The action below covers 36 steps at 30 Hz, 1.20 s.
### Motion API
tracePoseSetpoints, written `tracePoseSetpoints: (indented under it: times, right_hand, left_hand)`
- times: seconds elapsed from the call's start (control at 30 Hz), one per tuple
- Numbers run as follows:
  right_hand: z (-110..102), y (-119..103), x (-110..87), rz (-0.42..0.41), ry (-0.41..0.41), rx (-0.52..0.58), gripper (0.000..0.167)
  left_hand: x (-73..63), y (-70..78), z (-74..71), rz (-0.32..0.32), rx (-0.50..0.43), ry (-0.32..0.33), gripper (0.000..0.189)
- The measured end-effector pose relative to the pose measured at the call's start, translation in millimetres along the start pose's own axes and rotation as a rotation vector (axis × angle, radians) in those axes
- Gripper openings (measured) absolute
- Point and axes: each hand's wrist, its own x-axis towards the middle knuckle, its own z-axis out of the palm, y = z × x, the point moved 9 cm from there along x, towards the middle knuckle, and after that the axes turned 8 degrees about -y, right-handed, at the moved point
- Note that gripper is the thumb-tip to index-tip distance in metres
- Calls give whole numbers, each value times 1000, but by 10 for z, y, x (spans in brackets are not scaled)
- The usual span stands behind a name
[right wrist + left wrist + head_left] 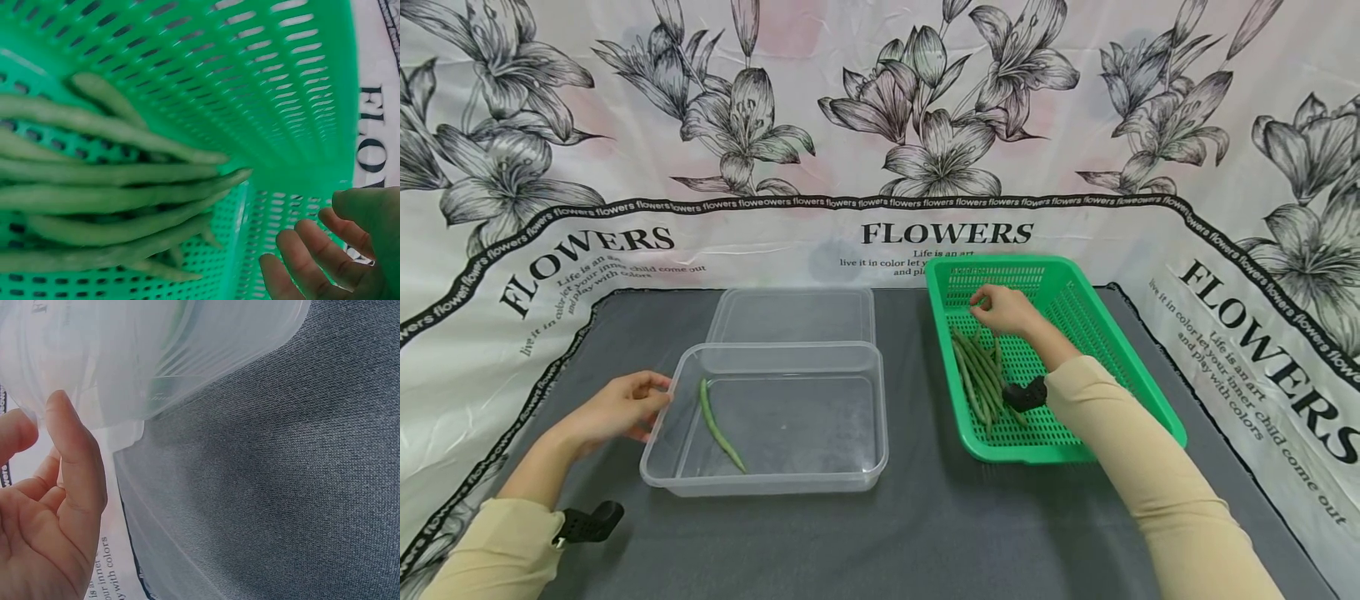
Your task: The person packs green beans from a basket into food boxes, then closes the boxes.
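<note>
On the left, a clear plastic container [805,483] holds a single green bean [718,433]. My left hand [621,408] is at the container's left rim, its thumb and fingers bent about the edge; in the left wrist view the thumb [74,450] lies against the outer wall. Over the green basket [1120,375], my right hand [1006,310] hovers with loosely bent fingers and nothing between them. Below and toward the basket's left side lies a pile of green beans [977,371]. In the right wrist view, the beans [112,194] are apart from the fingers [322,250].
Behind the container a clear lid [793,312] lies flat on the grey cloth [880,542]. Black straps [591,523] with small devices are on both wrists. A white flower-printed sheet [790,225] hangs behind and along the sides.
</note>
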Motion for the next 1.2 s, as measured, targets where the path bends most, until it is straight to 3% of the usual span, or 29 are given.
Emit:
tracePoseSetpoints:
  times: [0.3,0.8,1.2]
  right_hand:
    - [186,225,12,79,-105,74,36]
    - [495,402,22,173,-255,74,37]
    - [582,415,-7,207,-339,117,20]
  left_hand:
    - [-6,7,-15,-1,-2,1,50]
    - [-18,-3,-16,5,-2,6,50]
    - [-10,5,-19,5,-3,8,49]
